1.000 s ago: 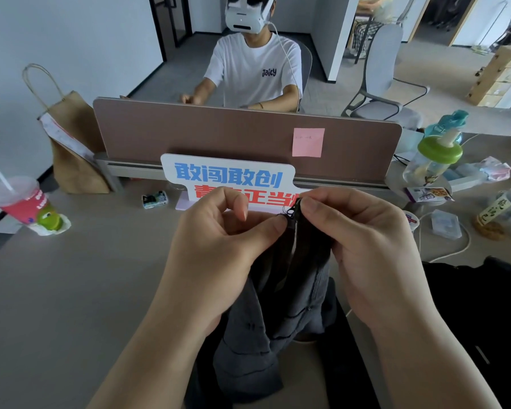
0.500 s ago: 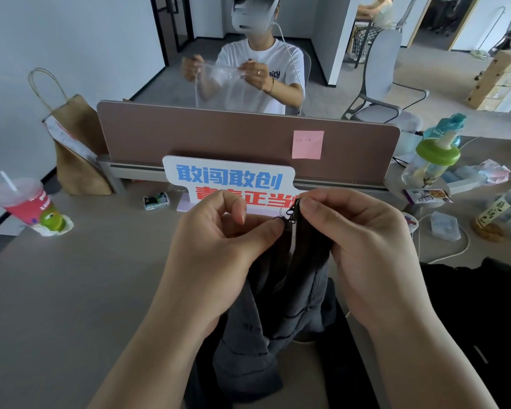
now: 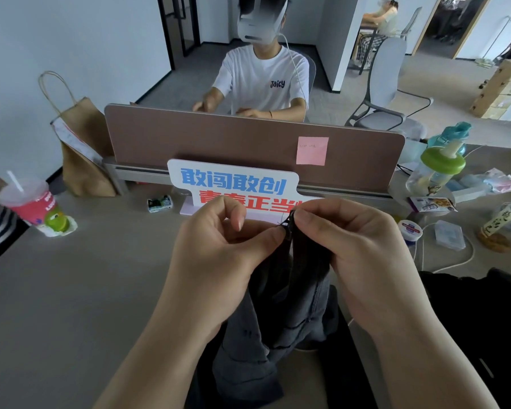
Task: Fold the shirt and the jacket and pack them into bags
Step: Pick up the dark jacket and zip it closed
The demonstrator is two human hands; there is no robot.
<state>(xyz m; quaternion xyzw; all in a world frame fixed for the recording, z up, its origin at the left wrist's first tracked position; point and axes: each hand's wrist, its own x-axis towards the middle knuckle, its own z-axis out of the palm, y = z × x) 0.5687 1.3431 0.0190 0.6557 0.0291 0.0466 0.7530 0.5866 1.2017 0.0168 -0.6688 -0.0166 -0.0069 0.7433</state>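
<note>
A dark grey jacket (image 3: pixel 281 326) hangs in front of me above the beige table (image 3: pixel 71 290). Its lower part bunches on the table edge. My left hand (image 3: pixel 219 255) pinches the jacket's top edge with thumb and fingers curled. My right hand (image 3: pixel 354 249) pinches the same edge right beside it, at the black zipper end (image 3: pixel 289 219). Another black garment (image 3: pixel 472 329) lies on the table at the right. No bag for packing is visible near my hands.
A brown divider (image 3: pixel 248 149) with a pink note and a white sign (image 3: pixel 233 187) stands ahead. A person in a white shirt sits behind it. A paper bag (image 3: pixel 83 154) and pink cup (image 3: pixel 30 202) stand left; bottles (image 3: pixel 437 169), small boxes and a cable lie right.
My hands keep the same grip on the jacket's top edge. The person opposite has lowered the clear bag they held up and now has their hands down behind the divider.
</note>
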